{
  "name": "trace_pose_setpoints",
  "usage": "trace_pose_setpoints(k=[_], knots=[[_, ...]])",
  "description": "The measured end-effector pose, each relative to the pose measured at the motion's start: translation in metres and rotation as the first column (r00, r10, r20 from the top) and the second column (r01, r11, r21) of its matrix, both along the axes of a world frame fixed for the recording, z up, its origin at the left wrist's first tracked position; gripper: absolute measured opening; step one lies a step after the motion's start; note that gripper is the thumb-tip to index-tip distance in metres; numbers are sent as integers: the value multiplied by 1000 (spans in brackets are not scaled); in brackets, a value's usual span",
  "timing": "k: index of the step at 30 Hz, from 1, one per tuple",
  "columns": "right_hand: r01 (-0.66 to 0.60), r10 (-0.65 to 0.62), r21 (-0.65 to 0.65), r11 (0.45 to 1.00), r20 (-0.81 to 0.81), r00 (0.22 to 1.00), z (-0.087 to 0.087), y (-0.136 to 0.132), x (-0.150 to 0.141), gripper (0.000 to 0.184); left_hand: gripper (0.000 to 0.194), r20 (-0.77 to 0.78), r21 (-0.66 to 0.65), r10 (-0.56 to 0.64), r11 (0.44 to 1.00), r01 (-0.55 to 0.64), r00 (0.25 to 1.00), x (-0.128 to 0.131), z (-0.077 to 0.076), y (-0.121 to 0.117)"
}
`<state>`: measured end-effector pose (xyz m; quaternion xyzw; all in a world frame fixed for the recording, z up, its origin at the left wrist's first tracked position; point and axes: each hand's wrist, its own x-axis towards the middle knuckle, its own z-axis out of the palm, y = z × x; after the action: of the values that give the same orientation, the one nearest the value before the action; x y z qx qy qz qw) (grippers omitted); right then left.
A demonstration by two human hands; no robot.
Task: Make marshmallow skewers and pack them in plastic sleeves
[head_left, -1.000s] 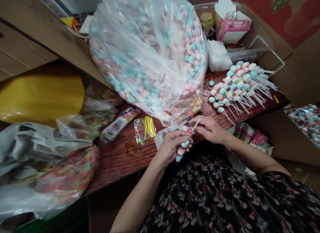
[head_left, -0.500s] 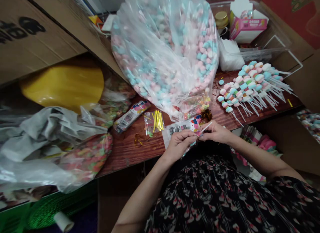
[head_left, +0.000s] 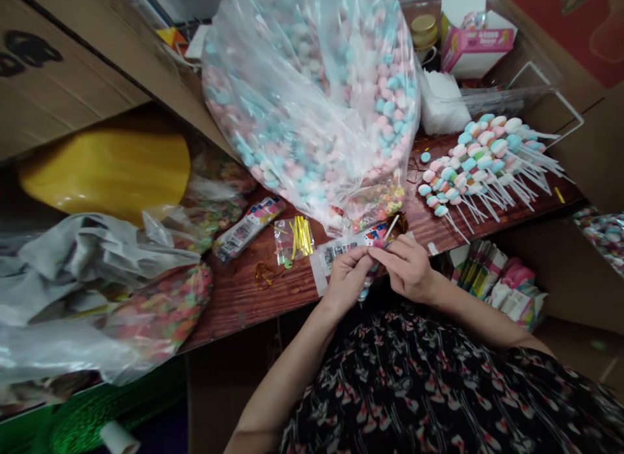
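Observation:
My left hand (head_left: pixel 347 276) and my right hand (head_left: pixel 408 267) meet at the table's front edge, fingers closed on one marshmallow skewer. Its white stick (head_left: pixel 392 227) sticks up above my right fingers, while blue candy (head_left: pixel 364 293) shows below my left hand. Fingers cover the middle, and I cannot tell whether clear wrapping surrounds it. Just behind lie printed plastic sleeves (head_left: pixel 341 247), partly under my hands. To the left is a packet of gold twist ties (head_left: pixel 303 236). Finished-looking marshmallow skewers (head_left: pixel 480 156) are piled at the right, sticks pointing toward me.
A big clear bag of pastel marshmallows (head_left: pixel 312 103) fills the back middle. More printed sleeves (head_left: pixel 249 227) and a bag of colourful gummies (head_left: pixel 160 311) lie left. A white tissue stack (head_left: pixel 442 103) and a pink box (head_left: pixel 478 47) stand back right. Cardboard boxes (head_left: pixel 78 70) flank the table.
My right hand has turned over, its back now facing up, and the stick points more upright. Blue candy shows more below my left hand. The view has shifted slightly.

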<state>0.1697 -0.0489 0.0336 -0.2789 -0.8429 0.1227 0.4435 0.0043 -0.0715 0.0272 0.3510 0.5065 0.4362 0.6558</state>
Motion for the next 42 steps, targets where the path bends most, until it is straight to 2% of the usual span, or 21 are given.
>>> trace_pose_setpoints(k=[3, 6, 9, 12, 15, 19, 22, 24, 25, 26, 27, 29, 31, 32, 34, 36, 37, 38, 39, 42], knots=[[-14, 13, -101, 995, -13, 1000, -11, 7, -7, 37, 26, 70, 3, 25, 1000, -26, 997, 0, 1, -3], [-102, 85, -254, 962, -76, 993, -15, 8, -8, 41, 29, 84, -30, 22, 999, -20, 996, -5, -1, -6], [-176, 140, -386, 906, -118, 983, -14, 9, -6, 40, 31, 41, -9, 9, 1000, -9, 999, -10, -5, -7], [-176, 134, -450, 876, -124, 983, -12, 12, -5, 37, 29, -48, 62, -7, 998, 10, 999, -12, -6, -6], [-150, 118, -454, 878, -98, 988, -9, 15, -4, 38, 28, -183, 162, -31, 985, 62, 983, -13, -5, -4], [-130, 102, -413, 901, -90, 991, -10, 15, -4, 37, 27, -344, 339, -26, 929, 149, 939, -15, -6, -2], [-45, 10, -313, 949, -115, 993, -14, 10, -5, 22, 25, -376, 409, 21, 901, 146, 926, -16, -7, 1], [18, -65, -314, 949, -141, 988, -18, 4, -6, 7, 27, -368, 419, 44, 899, 123, 929, -16, -6, 2], [32, -99, -372, 928, -161, 982, -20, 2, -6, 2, 27, -365, 421, 50, 899, 116, 930, -15, -5, 2], [27, -130, -466, 884, -191, 973, -21, -1, -7, 4, 27, -366, 422, 53, 899, 115, 929, -15, -4, 3], [-2, -159, -578, 816, -229, 960, -22, -2, -7, 7, 27, -372, 422, 52, 899, 119, 927, -14, -2, 3], [-117, -204, -769, 629, -308, 929, -24, -2, -8, 12, 26, -389, 424, 52, 897, 128, 920, -12, 0, 3], [-244, -217, -857, 453, -372, 902, -26, 2, -7, 18, 25, -414, 430, 52, 891, 145, 909, -11, 3, 4], [-296, -212, -874, 384, -396, 894, -27, 5, -7, 21, 25, -433, 441, 52, 883, 161, 900, -11, 4, 4], [-372, -187, -882, 288, -433, 882, -29, 12, -5, 27, 25, -486, 472, 48, 855, 216, 872, -11, 6, 4], [-398, -123, -884, 247, -436, 892, -30, 18, -3, 31, 27, -559, 494, 33, 816, 301, 829, -12, 8, 5], [-386, -67, -886, 258, -415, 907, -30, 22, -1, 31, 28, -598, 493, 16, 795, 352, 801, -13, 9, 5], [-361, 5, -885, 292, -376, 927, -29, 25, 0, 29, 30, -636, 484, -6, 776, 405, 772, -14, 10, 5], [-331, 85, -876, 352, -322, 943, -28, 27, 2, 26, 31, -671, 465, -34, 758, 457, 740, -15, 10, 5], [-280, 303, -734, 619, -105, 947, -21, 32, 6, 17, 31, -726, 384, -133, 735, 559, 675, -21, 13, 7]])
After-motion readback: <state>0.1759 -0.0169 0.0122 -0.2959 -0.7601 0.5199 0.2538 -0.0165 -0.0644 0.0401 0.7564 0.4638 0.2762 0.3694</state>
